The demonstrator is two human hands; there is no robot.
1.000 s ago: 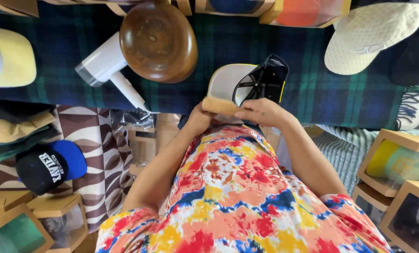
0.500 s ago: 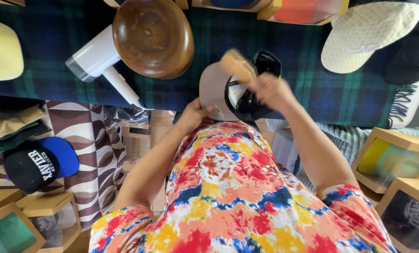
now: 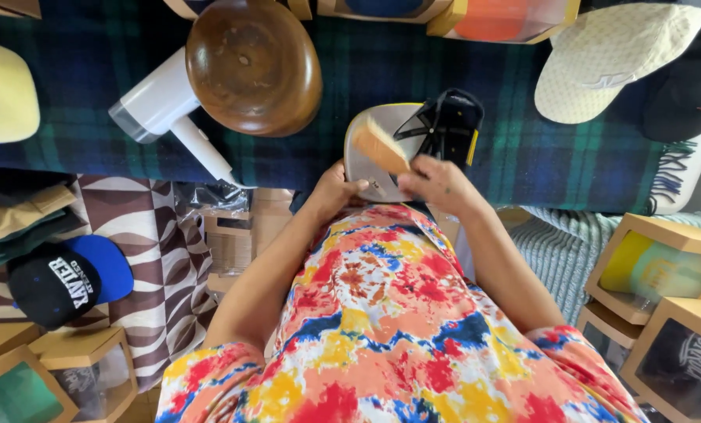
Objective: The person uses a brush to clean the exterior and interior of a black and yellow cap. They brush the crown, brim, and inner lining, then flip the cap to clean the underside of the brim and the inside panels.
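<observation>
Cap [image 3: 382,157] gripped at brim by left hand [image 3: 336,192]; brush [image 3: 379,146] clamped in right hand [image 3: 442,182]; boxed caps [image 3: 654,270] nearby.

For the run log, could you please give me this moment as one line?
left hand: holds grey cap | right hand: holds wooden brush on cap | nearby: wooden hat block, white steamer

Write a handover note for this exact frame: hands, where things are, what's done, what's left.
Left hand: grips the near edge of the grey cap, steadying it over the plaid blanket.
Right hand: holds the wooden brush, its head resting on the cap's grey brim.
Nearby: wooden hat block and white handheld steamer to the left on the blanket, cream cap to the right.
Done: cap picked up, brush on the brim.
Left: how much is brushed cannot be told; likely the rest of the cap.
</observation>
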